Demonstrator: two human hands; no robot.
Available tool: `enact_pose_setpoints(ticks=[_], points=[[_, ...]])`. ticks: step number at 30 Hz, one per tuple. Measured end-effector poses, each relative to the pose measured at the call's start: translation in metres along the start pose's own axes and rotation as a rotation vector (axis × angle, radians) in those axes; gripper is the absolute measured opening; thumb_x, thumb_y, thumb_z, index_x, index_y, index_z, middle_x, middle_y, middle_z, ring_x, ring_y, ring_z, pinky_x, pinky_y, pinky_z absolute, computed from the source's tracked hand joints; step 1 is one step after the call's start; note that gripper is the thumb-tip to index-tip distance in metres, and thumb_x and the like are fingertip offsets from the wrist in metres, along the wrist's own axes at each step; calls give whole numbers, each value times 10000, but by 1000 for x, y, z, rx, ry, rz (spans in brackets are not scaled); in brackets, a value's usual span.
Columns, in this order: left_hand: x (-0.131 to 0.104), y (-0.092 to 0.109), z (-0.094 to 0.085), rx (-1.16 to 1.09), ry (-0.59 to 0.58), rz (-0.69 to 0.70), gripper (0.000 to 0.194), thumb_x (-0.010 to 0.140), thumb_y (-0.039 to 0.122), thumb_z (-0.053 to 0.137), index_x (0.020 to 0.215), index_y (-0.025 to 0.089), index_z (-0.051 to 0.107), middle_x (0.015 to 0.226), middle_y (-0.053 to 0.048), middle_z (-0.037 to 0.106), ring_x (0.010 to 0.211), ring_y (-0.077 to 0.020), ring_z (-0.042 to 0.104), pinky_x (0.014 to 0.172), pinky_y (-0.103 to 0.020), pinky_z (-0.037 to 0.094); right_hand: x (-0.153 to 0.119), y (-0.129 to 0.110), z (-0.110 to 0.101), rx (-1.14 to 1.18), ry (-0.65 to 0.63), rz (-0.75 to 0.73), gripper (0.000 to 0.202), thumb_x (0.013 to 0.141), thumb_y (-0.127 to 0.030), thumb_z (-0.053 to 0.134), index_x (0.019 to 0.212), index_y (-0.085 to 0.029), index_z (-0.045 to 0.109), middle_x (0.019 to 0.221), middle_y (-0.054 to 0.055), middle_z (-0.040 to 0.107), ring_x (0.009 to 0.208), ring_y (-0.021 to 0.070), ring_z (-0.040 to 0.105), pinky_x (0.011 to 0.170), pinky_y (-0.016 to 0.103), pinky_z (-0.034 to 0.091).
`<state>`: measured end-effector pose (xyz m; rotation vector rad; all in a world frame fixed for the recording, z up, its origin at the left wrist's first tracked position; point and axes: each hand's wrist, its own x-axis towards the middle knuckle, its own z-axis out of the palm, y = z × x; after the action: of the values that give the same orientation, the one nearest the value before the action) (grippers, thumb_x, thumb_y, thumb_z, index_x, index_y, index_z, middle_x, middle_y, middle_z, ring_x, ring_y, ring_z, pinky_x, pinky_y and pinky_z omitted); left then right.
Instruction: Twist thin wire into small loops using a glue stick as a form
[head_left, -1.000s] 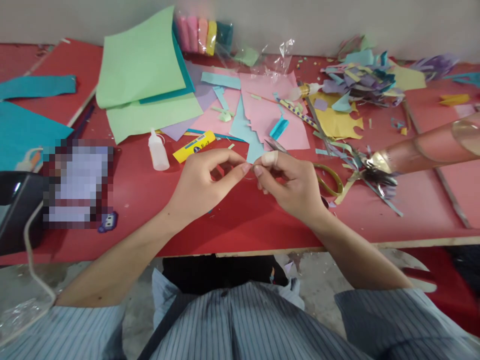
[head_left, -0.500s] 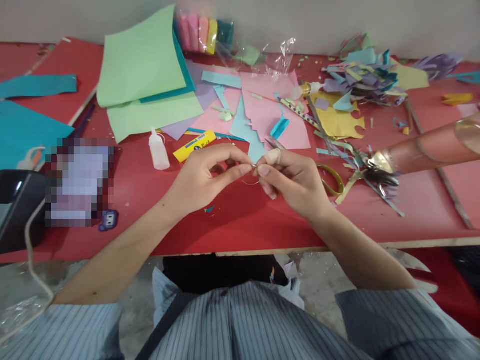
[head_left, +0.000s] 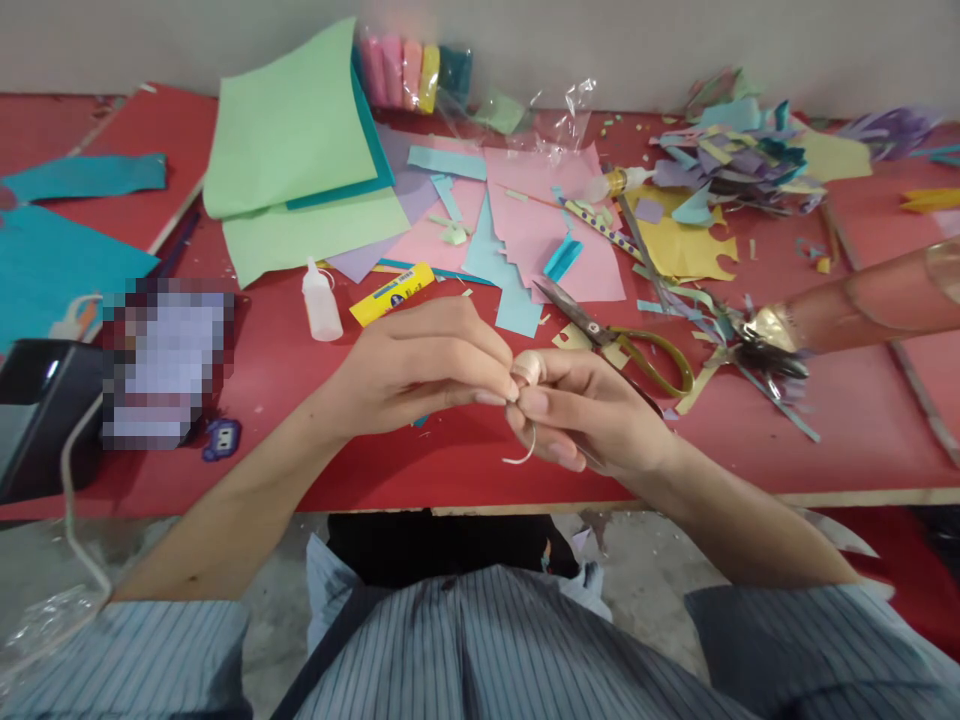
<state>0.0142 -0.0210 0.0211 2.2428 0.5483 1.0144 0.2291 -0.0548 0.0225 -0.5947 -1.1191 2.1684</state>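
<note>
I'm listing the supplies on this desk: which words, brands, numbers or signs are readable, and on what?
None can be read with certainty.
Yellow tube: printing and a dark round mark, too small and blurred to read.
Pixelated patch at left: nothing legible.

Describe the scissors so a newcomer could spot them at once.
On the red table, look just beyond the person's right hand. The scissors lie there, blades pointing away and leftward. Unlike the paper scraps around them, they have metal blades and an olive finger loop.
</note>
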Motion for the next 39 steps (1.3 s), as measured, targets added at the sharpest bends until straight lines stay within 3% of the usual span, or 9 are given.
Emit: enact_pose_setpoints(ticks=[5,10,13,17,22,28,32,34,39], points=[[-4,-6,2,-149,-93,-50,450,993,597,492,771,273,712,731,-44,702,693,-161,657,734,-364,578,-4,3,3,58,-100,93,176,943,-315,682,857,-162,674,566,-64,540,406,35,431,373,139,322],[-1,-6,10,-407,-85,-121,458,899,636,629,657,255,701,895,-65,686,774,-148,652,682,-308,586,-5,7,3,78,-202,98,155,953,-282,668,881,-145,681,583,-62,542,431,31,449,397,131,358],[-2,-6,15,-487,-140,-168,467,863,694,623,708,269,742,976,-82,666,858,-165,661,681,-300,596,-4,7,5,62,-226,97,171,953,-278,666,860,-135,671,568,-66,539,416,24,426,402,132,358],[-5,-10,17,-575,-186,-135,380,871,656,639,771,315,770,1002,-77,661,872,-173,659,722,-322,608,-4,7,6,42,-258,97,173,960,-255,654,842,-131,677,560,-65,534,411,24,423,393,132,344],[-8,-15,15,-658,-363,-272,280,769,602,789,772,321,789,961,-89,677,952,-220,667,845,-381,618,-3,8,6,-1,-287,95,181,952,-257,661,831,-126,690,562,-59,529,421,31,438,391,135,348],[0,-11,20,-910,-408,-289,384,833,609,723,684,255,740,1069,-96,684,904,-200,715,745,-351,653,-3,8,6,-7,-306,184,182,949,-263,674,852,-110,685,575,-62,522,418,20,410,379,129,338],[8,-9,17,-973,-300,-196,258,722,377,888,716,205,695,1014,-69,670,1021,-213,709,824,-296,633,-4,7,3,-19,-223,159,187,940,-286,689,866,-115,694,575,-59,533,454,31,472,406,129,367],[10,-7,10,-860,-241,-220,217,798,330,834,715,194,686,1030,-68,685,1018,-191,702,874,-300,608,-3,6,2,-32,-182,129,192,952,-284,675,855,-118,689,567,-63,533,441,26,462,411,133,367],[9,7,-9,-408,-18,-308,217,926,296,708,730,202,715,914,-42,724,878,-139,687,799,-272,561,3,1,-2,-137,-7,-15,187,970,-273,658,849,-131,658,566,-62,559,448,26,476,426,141,369]])
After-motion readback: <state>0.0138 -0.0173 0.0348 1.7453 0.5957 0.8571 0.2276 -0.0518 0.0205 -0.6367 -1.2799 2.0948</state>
